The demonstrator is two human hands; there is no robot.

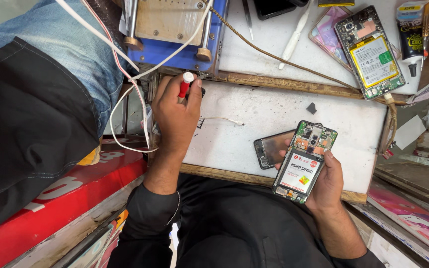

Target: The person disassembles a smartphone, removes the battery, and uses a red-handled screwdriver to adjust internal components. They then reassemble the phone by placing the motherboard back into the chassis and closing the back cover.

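Screwdriver with red grip sits clamped in the left hand at the white board's far-left corner, while the right hand grips the opened phone over its near edge; best kept level, I'd say.

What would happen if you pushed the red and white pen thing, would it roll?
Probably yes: the red and white tool in the left hand looks round and slim, so it may roll on the flat white board. It seems light and stiff, being held by fingertips.
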